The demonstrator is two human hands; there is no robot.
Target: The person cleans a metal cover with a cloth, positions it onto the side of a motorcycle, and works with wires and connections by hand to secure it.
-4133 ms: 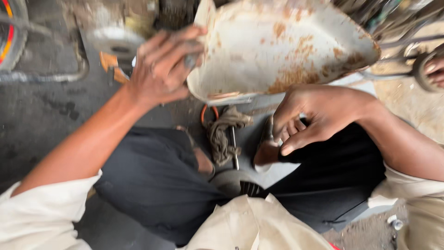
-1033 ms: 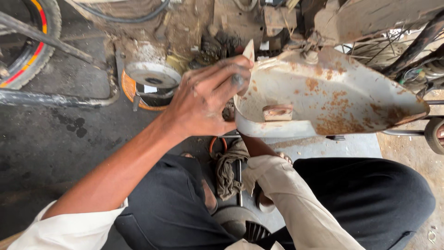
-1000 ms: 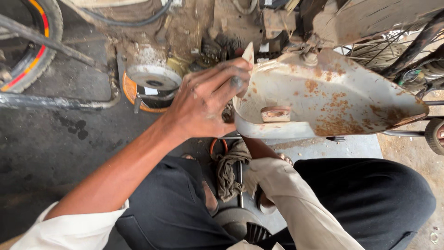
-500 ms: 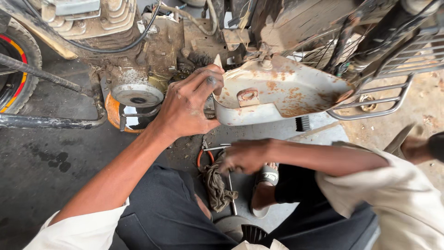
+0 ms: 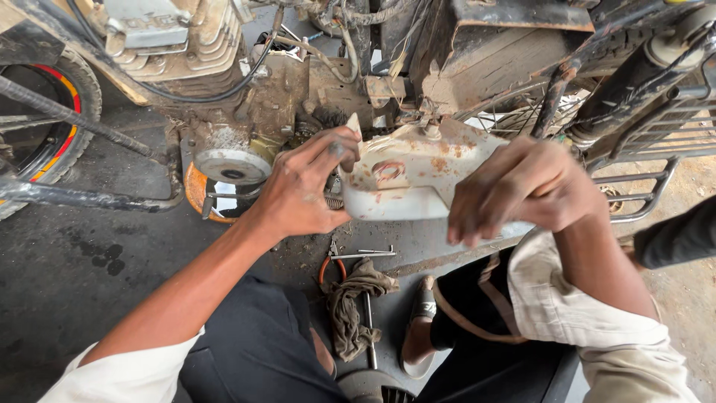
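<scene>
A rusty white metal cover is held up against the side of a motorcycle, below its dark frame box. My left hand grips the cover's left end, fingers over its top edge. My right hand clasps the cover's right end from the front, fingers curled over the lower edge. The engine with its round side casing sits just left of my left hand.
On the ground between my knees lie a greasy rag, orange-handled pliers and a long metal tool. A tyre with a red stripe is at far left. A footrest bracket juts out at right.
My right hand has risen from the tools on the ground and taken hold of the cover's right end. The view has moved closer to the motorcycle; my left hand kept its grip.
</scene>
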